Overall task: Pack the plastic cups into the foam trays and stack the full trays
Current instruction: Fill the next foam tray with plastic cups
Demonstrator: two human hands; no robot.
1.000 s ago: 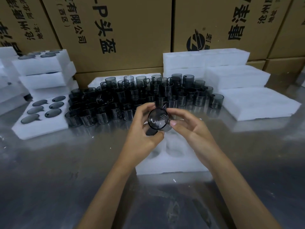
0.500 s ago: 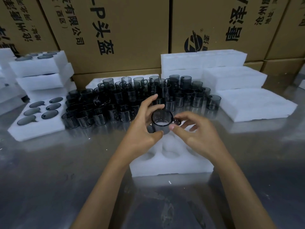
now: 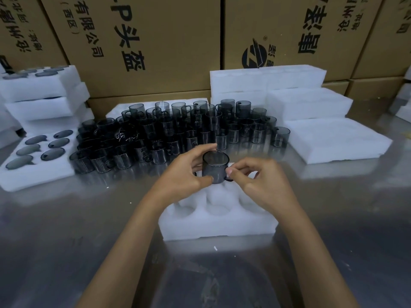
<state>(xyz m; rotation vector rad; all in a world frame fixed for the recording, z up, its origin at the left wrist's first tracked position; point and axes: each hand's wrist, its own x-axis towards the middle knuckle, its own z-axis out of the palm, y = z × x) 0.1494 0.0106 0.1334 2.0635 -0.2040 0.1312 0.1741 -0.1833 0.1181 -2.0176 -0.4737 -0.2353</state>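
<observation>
Backdrop: stacked brown cardboard boxes printed with black Chinese characters and a round logo.
Counter: shiny grey metal, scuffed, mirroring soft overhead light.

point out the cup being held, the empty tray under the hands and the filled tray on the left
held cup (image 3: 214,167), head view, its smoky side wall
empty foam tray (image 3: 218,227), head view, its front wall
filled foam tray (image 3: 37,176), head view, its bare front corner

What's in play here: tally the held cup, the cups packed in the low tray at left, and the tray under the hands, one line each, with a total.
Held cup, gripped by left hand and right hand: 1
Packed cups in the left tray: 6
Tray under the hands: 1
Total: 8
</observation>
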